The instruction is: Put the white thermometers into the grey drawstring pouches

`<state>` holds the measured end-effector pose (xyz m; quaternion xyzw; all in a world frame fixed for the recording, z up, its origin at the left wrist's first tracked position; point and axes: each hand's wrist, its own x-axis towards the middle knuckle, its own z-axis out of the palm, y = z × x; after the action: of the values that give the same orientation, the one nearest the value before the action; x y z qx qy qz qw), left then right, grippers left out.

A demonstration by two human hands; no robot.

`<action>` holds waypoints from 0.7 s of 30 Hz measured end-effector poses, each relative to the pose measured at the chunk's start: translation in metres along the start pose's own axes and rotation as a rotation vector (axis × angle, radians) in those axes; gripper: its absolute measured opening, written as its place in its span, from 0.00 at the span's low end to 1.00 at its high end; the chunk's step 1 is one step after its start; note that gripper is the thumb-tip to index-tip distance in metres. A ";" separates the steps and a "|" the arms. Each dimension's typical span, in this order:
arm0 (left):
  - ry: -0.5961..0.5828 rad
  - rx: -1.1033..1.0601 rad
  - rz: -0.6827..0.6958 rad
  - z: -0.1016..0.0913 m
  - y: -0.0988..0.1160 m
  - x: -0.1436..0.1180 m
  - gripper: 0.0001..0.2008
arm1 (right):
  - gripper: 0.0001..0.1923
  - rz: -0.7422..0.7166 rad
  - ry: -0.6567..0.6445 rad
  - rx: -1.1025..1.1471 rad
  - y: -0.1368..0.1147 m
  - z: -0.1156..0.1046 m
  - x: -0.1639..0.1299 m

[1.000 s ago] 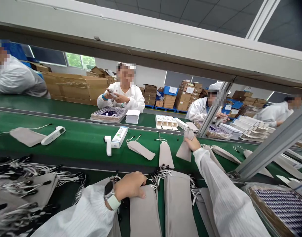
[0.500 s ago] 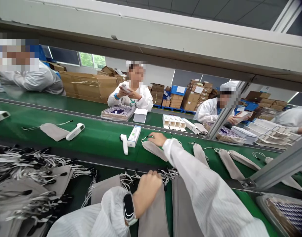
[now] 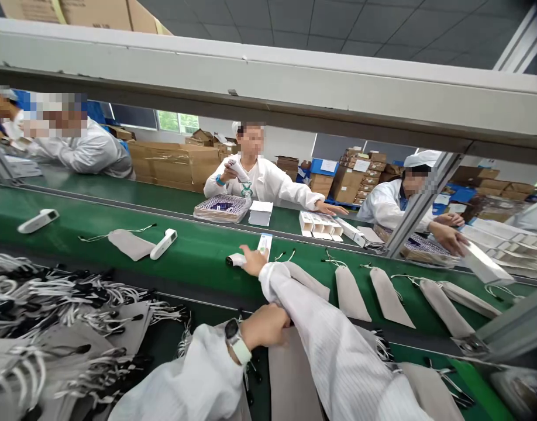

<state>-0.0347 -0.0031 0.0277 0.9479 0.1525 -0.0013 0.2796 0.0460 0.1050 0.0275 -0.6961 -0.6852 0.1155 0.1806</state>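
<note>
Reaching across the green conveyor belt point(image 3: 198, 251), the right hand point(image 3: 254, 261) closes its fingers around a white handheld device point(image 3: 236, 260) that lies near the middle of the belt, just beside a small white box point(image 3: 264, 242). The left hand point(image 3: 265, 325) rests at the near edge, fingers curled down on a stack of grey pouches point(image 3: 290, 374); whether it grips one I cannot tell. More grey drawstring pouches point(image 3: 350, 286) lie in a row toward the belt's right end. Another pouch point(image 3: 130, 243) and a second white device point(image 3: 164, 244) lie together toward the left end. Co-workers in white coats sit at the far edge.
</note>
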 end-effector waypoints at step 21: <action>0.423 -0.321 0.089 -0.034 0.019 -0.008 0.08 | 0.14 0.128 -0.206 1.351 0.065 -0.082 -0.155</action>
<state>-0.0400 -0.0023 0.0667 0.8764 0.1640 0.2334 0.3880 0.1331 -0.0569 0.0616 -0.4553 -0.4339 0.5938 0.5018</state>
